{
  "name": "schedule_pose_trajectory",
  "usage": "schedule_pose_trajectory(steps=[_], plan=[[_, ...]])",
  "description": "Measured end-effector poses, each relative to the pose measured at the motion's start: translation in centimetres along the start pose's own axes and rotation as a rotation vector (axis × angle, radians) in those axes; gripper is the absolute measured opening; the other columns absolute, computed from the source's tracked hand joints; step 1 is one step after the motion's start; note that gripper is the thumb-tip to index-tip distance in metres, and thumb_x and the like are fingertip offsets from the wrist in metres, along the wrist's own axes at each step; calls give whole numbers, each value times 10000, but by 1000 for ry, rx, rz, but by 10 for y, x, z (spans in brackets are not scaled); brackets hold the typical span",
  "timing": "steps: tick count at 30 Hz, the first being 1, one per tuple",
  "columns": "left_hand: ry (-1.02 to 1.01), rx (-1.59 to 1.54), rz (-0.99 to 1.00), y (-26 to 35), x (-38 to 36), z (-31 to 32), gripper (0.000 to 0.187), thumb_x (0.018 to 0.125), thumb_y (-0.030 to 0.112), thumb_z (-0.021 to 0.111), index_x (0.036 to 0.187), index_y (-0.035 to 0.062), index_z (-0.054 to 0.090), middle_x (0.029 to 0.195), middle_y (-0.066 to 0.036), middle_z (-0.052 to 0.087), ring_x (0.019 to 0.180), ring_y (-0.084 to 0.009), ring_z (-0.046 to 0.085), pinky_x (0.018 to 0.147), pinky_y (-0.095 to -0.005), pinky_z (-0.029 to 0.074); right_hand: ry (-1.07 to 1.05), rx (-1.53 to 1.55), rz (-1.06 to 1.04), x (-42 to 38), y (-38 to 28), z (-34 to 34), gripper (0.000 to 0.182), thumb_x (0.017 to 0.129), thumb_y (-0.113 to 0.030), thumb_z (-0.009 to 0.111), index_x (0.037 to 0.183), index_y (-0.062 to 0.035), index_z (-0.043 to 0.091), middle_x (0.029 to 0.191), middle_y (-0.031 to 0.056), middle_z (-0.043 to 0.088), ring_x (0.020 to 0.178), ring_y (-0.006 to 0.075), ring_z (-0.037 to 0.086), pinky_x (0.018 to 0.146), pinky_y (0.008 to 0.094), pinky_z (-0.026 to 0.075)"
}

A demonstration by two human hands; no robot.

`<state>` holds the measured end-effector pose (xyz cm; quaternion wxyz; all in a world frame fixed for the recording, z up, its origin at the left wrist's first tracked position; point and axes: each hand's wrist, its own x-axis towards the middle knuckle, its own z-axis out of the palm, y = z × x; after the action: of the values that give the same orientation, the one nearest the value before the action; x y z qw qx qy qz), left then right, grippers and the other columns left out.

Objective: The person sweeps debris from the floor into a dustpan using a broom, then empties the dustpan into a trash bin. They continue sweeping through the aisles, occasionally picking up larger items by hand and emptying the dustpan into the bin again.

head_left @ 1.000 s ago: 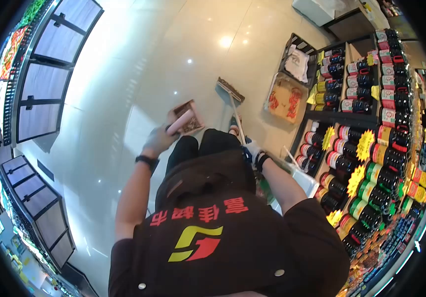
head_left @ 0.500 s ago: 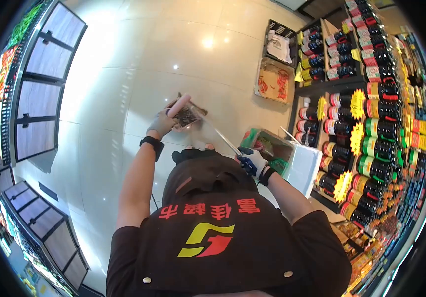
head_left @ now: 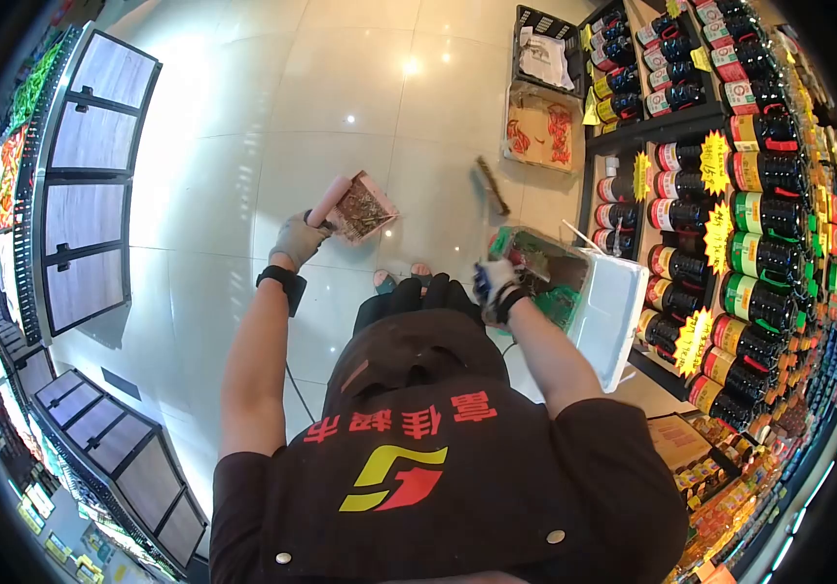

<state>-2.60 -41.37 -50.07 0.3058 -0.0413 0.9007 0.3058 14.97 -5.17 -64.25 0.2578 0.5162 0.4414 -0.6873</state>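
Note:
My left hand point(head_left: 299, 239), in a pale glove, is wrapped round the thick handle of a pink dustpan point(head_left: 332, 198). Dark debris point(head_left: 364, 208) lies in the pan, which is held over the tiled floor. My right hand point(head_left: 496, 282), in a white and dark blue glove, is closed on a broom, whose handle is hardly visible from this angle. The broom's narrow brown head point(head_left: 492, 185) is forward of that hand, apart from the dustpan. Just right of my right hand stands a bin point(head_left: 582, 261) with a green bag and some rubbish in it.
A white box or lid point(head_left: 615, 321) adjoins the bin. Shelves of dark sauce bottles point(head_left: 757, 290) line the right side. Farther forward are a black crate point(head_left: 545, 24) and a cardboard box point(head_left: 535, 151) with red print. Wood-panelled produce stands point(head_left: 88, 209) run along the left.
The broom head has left the dustpan and swung right towards the bin. My left hand and the dustpan have shifted slightly left, and the debris in the pan now shows.

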Motion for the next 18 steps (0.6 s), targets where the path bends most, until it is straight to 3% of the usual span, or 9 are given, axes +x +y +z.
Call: schedule_pose_trajectory(steps=[1,2,5,8,12,13,15,17,18], plan=[[-3,5,0,0,2,-1,322,703,285,686,911,45,635,784,-145,650,728,-296,619,671,-370,476,181,-511,-645,43,53,10,87,802,-158,561,796,-72,571,611,87,585,411,207,500,367,346,382],[9,3,20,-3,4,0,321,701,281,684,910,43,634,792,-148,650,732,-299,619,675,-372,475,4,-218,28,-32,30,42,135,827,-187,562,713,-117,547,531,48,525,370,195,470,328,322,337],[-17,6,33,4,10,-1,323,702,261,662,930,35,632,826,-160,651,761,-308,622,702,-374,477,-50,-299,60,-95,28,79,103,835,-204,578,771,-131,543,550,30,513,367,166,460,330,296,343],[34,48,154,-4,20,5,292,714,265,651,887,32,619,742,-146,630,663,-266,603,635,-356,467,-323,-43,99,-115,30,89,90,854,-205,557,898,-138,516,591,-8,476,359,93,404,332,237,331],[17,107,249,-25,12,-12,325,719,273,644,934,31,619,757,-166,631,693,-301,609,658,-370,472,-330,13,119,-143,54,85,93,851,-215,529,793,-143,542,601,9,494,435,111,446,358,245,345],[-29,110,232,-35,10,-19,329,719,274,644,946,37,620,759,-166,633,699,-299,609,666,-369,474,-259,-14,74,-153,63,85,73,859,-205,519,863,-138,549,596,13,497,419,114,439,358,248,349],[-48,140,246,-58,6,-33,331,718,274,645,954,43,619,767,-163,636,708,-302,607,680,-370,476,-131,-43,-43,-164,90,93,269,841,-147,545,1109,-116,531,622,22,506,394,111,440,347,231,363],[-84,164,257,-79,-7,-45,334,717,275,646,961,49,618,775,-160,639,717,-306,605,695,-370,479,24,-149,-153,-167,118,106,328,824,-126,553,1150,-115,512,660,47,538,427,130,469,366,245,386],[-112,181,267,-87,-15,-54,339,712,266,645,975,53,616,797,-165,642,742,-313,608,713,-373,479,108,-85,-90,-175,122,120,256,810,-115,558,1064,-127,529,653,42,546,429,131,465,368,253,380]])
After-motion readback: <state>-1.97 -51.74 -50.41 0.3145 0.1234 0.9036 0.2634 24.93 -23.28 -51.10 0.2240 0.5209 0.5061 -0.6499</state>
